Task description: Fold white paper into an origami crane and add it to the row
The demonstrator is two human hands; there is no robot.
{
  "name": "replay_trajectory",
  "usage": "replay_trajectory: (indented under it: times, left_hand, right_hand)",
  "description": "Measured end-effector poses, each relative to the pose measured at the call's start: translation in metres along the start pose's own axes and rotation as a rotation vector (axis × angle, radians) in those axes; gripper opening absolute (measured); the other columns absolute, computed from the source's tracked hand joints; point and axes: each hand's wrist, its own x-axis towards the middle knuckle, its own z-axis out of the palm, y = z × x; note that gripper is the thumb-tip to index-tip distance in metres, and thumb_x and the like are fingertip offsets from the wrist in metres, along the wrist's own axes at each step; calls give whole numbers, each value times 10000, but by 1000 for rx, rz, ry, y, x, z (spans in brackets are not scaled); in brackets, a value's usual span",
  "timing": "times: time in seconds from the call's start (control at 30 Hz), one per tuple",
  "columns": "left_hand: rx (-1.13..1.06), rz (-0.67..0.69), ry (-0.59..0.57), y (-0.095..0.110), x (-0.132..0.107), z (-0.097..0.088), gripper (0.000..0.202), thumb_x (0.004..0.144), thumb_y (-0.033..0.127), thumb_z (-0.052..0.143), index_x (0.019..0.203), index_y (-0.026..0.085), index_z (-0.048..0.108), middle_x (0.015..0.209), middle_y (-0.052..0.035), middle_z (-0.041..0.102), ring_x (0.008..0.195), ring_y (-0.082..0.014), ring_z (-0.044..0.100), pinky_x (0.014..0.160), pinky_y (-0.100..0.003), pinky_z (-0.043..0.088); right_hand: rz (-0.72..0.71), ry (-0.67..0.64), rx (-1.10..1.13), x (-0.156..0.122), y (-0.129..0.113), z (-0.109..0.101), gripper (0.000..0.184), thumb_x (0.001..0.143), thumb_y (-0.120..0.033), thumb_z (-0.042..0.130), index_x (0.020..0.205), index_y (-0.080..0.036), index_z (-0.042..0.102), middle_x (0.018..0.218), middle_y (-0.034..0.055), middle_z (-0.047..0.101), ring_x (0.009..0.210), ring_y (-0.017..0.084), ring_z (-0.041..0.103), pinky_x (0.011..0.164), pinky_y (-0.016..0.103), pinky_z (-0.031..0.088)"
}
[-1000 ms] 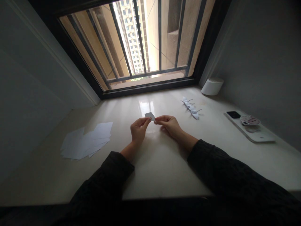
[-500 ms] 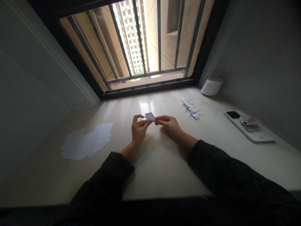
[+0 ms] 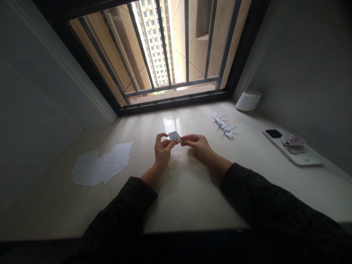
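Note:
A small folded piece of white paper (image 3: 173, 135) is held up between my two hands over the middle of the sill. My left hand (image 3: 163, 149) pinches its lower edge between thumb and fingers, the index finger arched behind. At its right corner, the thumb and forefinger of my right hand (image 3: 196, 145) are closed on the paper. The finer folds are too small to make out. Off to the right lie several folded paper cranes (image 3: 223, 125) in a row. Loose white paper sheets (image 3: 101, 165) overlap in a pile to the left.
A phone (image 3: 293, 148) with a pinkish grip on its back lies at the right. Behind it, a white cylindrical object (image 3: 249, 101) stands by the wall. The barred window (image 3: 176, 97) closes off the far side of the pale sill (image 3: 189, 205).
The fingers have shifted very slightly on the folded paper, and my left thumb sits a little differently at its lower edge. Everything else stays in place.

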Motion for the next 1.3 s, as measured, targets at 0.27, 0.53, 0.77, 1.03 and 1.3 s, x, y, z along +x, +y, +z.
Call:
replay_trajectory:
  times: [0.27,0.53,0.77,1.03,1.3]
  left_hand:
    - [69,4,-16,-1,0,-2,388,725,329,681,1049,217,500,724,-13,712,751,-211,695,667,-285,452]
    - [136,95,-88,-3,-2,-4,437,807,347,611,1198,233,451,802,-36,718,824,-218,696,706,-306,480]
    - [214,-20,-83,-6,2,-6,562,720,445,691,1192,183,533,834,-66,700,806,-203,670,582,-244,483]
    - [284,-12,-43,-5,2,-6,327,705,479,678,785,164,719,723,-41,682,686,-152,615,562,-239,474]
    - [239,-68,36,-3,3,-4,348,695,501,676,732,158,719,695,-54,691,686,-166,628,534,-235,437]
  right_hand:
    - [39,15,-50,0,1,-3,268,551,-287,811,779,-172,727,680,47,720,653,168,665,590,265,497]
    - [-40,34,-123,3,4,-7,264,593,-349,795,779,-178,719,714,54,726,675,188,675,629,302,518]
    - [-247,-14,-385,0,3,-6,271,689,-434,727,817,-196,712,802,58,729,761,203,672,760,361,511]
    - [-288,-6,-413,-3,1,-2,326,643,-413,774,874,-210,667,742,16,701,720,171,645,735,330,477]
    - [-68,-17,-70,-1,1,-1,341,559,-376,810,807,-192,666,696,21,708,663,174,658,677,319,507]
